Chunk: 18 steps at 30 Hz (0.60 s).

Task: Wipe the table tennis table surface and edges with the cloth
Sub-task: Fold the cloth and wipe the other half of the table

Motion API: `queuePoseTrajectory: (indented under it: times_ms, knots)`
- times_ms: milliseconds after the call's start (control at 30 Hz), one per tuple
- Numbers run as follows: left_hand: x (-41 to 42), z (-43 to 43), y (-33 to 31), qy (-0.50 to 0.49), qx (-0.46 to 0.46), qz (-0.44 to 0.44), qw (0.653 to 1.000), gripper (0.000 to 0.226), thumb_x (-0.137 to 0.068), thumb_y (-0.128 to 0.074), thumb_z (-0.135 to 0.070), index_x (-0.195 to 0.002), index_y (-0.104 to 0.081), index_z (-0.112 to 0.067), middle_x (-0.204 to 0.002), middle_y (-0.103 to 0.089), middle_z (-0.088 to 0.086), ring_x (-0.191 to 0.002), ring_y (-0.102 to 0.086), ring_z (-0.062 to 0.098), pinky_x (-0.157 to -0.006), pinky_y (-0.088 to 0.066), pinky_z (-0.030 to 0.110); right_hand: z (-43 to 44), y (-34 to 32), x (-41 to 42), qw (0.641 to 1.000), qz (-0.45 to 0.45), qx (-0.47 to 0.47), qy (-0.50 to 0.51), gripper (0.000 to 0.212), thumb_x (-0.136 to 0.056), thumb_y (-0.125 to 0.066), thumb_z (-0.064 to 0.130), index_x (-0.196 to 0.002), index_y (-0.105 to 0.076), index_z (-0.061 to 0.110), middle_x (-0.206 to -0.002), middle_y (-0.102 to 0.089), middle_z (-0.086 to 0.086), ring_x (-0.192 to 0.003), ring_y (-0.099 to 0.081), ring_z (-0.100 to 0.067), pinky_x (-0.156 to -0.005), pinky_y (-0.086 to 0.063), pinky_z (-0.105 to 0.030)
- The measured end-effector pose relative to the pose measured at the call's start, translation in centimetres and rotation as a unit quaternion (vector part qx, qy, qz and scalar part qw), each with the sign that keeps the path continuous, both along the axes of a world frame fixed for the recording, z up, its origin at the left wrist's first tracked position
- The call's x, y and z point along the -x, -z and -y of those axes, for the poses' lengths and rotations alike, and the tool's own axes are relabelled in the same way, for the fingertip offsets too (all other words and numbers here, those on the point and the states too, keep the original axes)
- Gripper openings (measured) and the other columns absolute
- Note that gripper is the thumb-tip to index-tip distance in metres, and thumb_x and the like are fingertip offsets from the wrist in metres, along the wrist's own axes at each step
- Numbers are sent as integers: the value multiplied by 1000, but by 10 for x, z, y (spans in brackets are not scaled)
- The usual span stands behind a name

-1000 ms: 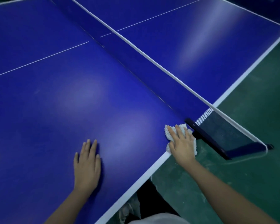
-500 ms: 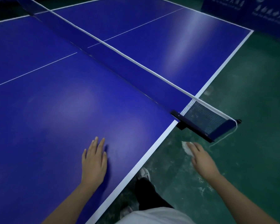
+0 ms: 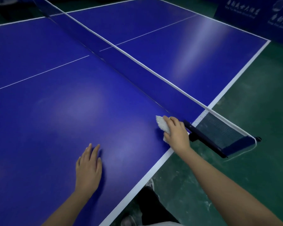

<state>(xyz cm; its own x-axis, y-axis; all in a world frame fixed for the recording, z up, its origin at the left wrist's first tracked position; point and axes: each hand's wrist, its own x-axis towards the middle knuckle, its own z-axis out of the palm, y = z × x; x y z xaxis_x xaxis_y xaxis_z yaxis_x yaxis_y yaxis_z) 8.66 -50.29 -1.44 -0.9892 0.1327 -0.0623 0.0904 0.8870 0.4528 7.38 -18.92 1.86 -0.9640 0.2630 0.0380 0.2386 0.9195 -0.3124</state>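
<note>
We are looking down on the blue table (image 3: 72,103), which fills most of the view, with green floor (image 3: 235,176) on the right. The net (image 3: 137,66) is running across the table away from us, and its clamp (image 3: 219,137) is hanging out past the near side edge.

The left hand (image 3: 88,167) is lying flat on the near half, palm down and fingers straight and a little apart. It is holding nothing and seems to be steadying the person.

The right hand (image 3: 176,132) is resting on the surface in the corner where the net meets the white edge line (image 3: 153,167). Its fingers are lying close together and bending over the cloth (image 3: 161,126), pressing it onto the table. The thumb is hidden, so we cannot tell whether it is pinching from below. The cloth is a small white wad, touching the table just beside the clamp and showing past the fingertips and along the hand's inner side.

We are judging the step in hand as wiping the near half's corner by the net. Most of the table is looking unwiped to us, though the surface gives no sure sign. The next move is calling for steady downward pressure and a stroke along the net or the edge line, while keeping the fingers clear of the clamp so the cloth is not snagging.
</note>
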Motion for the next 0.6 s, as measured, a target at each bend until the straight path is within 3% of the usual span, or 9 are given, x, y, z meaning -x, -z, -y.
queuePoseTrajectory:
  times_ms: [133, 267, 367, 433, 500, 600]
  knots:
    - [6, 18, 3, -42, -8, -18, 999, 42, -94, -47, -7, -136, -47, -7, -146, -38, 17, -132, -39, 35, -105, -32, 53, 0, 22, 49, 996, 61, -29, 57, 61, -94, -49, 33, -148, -24, 19, -151, -29, -7, -132, -30, -32, -105, -32, -42]
    - [9, 41, 9, -109, -1, -28, 994, 47, -89, -39, -21, -131, -52, -4, -140, -45, 20, -127, -45, 40, -96, -37, 58, 47, 51, 77, 989, 133, -62, 2, 66, -93, -37, 42, -150, -14, 17, -157, -13, -9, -143, -6, -37, -115, -3, -50]
    - [14, 52, 15, -151, 1, -35, 988, 53, -83, -38, -24, -130, -53, -6, -139, -46, 21, -124, -47, 42, -92, -38, 60, 101, 58, 98, 988, 126, -44, -79, 69, -90, -37, 42, -150, -12, 18, -158, -11, -11, -143, -3, -38, -115, 5, -49]
    - [19, 60, 19, -164, 17, -37, 986, 55, -83, -37, -27, -130, -54, -5, -138, -47, 22, -123, -47, 44, -91, -39, 60, 136, 54, 99, 974, 116, -36, -189, 69, -88, -40, 42, -149, -19, 19, -155, -20, -12, -143, -10, -37, -115, 3, -49]
    - [26, 68, 20, -180, 31, -33, 983, 60, -83, -31, -33, -130, -53, -3, -138, -47, 23, -123, -46, 44, -91, -38, 60, 162, 54, 82, 944, 94, -45, -313, 63, -85, -40, 44, -143, -33, 21, -147, -37, -9, -139, -26, -36, -114, -10, -52]
    - [38, 79, 23, -200, 55, -38, 978, 70, -82, -22, -42, -129, -53, 0, -137, -46, 26, -122, -47, 45, -91, -39, 61, 151, 58, 65, 916, 66, -73, -389, 52, -90, -31, 45, -139, -40, 30, -143, -45, 1, -136, -34, -35, -110, -22, -56]
